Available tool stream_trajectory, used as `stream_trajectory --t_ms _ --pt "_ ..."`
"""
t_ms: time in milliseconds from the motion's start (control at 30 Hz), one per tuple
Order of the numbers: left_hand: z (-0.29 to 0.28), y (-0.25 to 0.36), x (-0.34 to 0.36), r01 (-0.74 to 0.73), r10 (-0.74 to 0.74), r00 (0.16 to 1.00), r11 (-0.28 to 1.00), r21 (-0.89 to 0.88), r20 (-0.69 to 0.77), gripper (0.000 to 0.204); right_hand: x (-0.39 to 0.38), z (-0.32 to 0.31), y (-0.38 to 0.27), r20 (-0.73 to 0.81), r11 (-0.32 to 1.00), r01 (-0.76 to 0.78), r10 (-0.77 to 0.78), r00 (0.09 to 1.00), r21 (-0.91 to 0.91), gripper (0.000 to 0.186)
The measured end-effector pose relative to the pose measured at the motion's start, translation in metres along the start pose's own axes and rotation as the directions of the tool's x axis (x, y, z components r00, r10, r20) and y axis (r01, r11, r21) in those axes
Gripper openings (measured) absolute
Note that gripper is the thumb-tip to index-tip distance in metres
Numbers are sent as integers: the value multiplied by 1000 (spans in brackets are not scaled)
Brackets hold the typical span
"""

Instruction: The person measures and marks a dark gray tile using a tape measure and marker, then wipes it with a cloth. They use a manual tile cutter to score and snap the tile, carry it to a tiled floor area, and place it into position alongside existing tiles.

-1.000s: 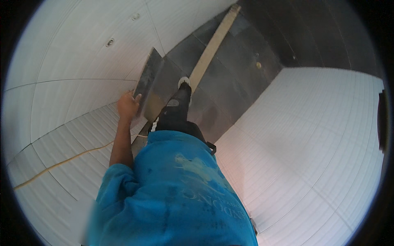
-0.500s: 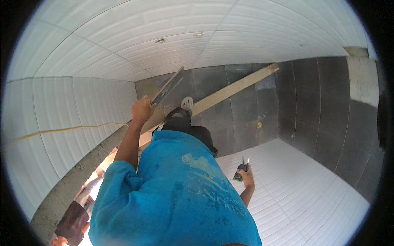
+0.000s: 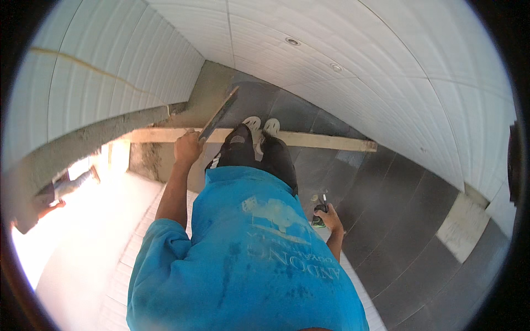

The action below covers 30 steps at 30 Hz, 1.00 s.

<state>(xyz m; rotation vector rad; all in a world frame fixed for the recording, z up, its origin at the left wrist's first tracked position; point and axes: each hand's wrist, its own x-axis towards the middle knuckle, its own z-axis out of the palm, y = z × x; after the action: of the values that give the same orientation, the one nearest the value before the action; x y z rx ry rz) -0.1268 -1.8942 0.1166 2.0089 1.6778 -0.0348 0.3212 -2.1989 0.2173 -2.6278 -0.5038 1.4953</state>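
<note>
My left hand [image 3: 188, 148] is closed around the near end of a long, flat strip [image 3: 221, 113], dark on its face with a pale brownish edge. The strip tilts away from me over the floor, toward the far corner. Low at my right side, my right hand [image 3: 331, 219] grips a small black-and-green object [image 3: 318, 219], too small to name surely. A thin white-tipped stick [image 3: 324, 198] juts up beside those fingers. My two pale shoes [image 3: 261, 124] show at the far side of a wooden plank [image 3: 326, 141] that runs across the floor behind my legs.
Dark tiles [image 3: 381, 220] cover the floor, with a pale square patch [image 3: 462, 227] at the right. White ribbed walls [image 3: 353, 38] close in ahead. At the left, a bright doorway opening [image 3: 83, 231] shows another person [image 3: 38, 212]. A yellow cord [image 3: 94, 67] hangs along the left wall.
My view has swung round, bringing the doorway and both shoes into sight. Both hands keep their hold; the right hand sits slightly higher in the picture.
</note>
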Motion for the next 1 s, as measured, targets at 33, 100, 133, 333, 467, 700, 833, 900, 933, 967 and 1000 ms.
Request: stream_trajectory --t_ms 33,100,133,333,467,700,833,900,933,967,1000 --pt "0 -12 -18 44 -45 999 998 -33 -9 24 -3 4 -1 -75 996 37 -43 996 -85 58" --pt "-11 -41 -73 166 -166 986 986 -15 24 24 -7 13 -7 128 1000 6 -7 992 9 54" --pt "-9 -43 -87 228 -228 973 974 -5 28 24 3 9 -17 129 999 34 -30 991 -34 54" --pt "-17 -26 -131 498 -498 867 866 -56 14 27 61 -19 -73 178 951 192 -151 972 -243 54" --pt "-29 -21 -157 592 -601 798 795 -129 -39 29 102 -25 -106 251 903 263 -183 951 -340 68" --pt "-36 -25 -176 573 -592 792 805 -156 -146 27 140 1 -188 277 833 302 -188 942 -464 81" --pt "-37 -52 -152 504 -514 841 858 -100 -169 23 179 47 -240 257 757 387 -293 921 -526 83" --pt "-24 -59 -139 439 -449 873 894 -93 -191 22 206 72 -250 272 693 433 -336 902 -576 82" --pt "-17 -68 -129 412 -423 886 906 -96 -187 22 223 89 -255 303 698 433 -311 901 -571 83" --pt "-10 -76 -122 381 -393 901 919 -99 -183 23 241 108 -261 320 685 427 -286 903 -591 83" --pt "-4 -84 -113 337 -349 921 937 -94 -172 24 257 126 -267 330 673 432 -284 900 -601 83"
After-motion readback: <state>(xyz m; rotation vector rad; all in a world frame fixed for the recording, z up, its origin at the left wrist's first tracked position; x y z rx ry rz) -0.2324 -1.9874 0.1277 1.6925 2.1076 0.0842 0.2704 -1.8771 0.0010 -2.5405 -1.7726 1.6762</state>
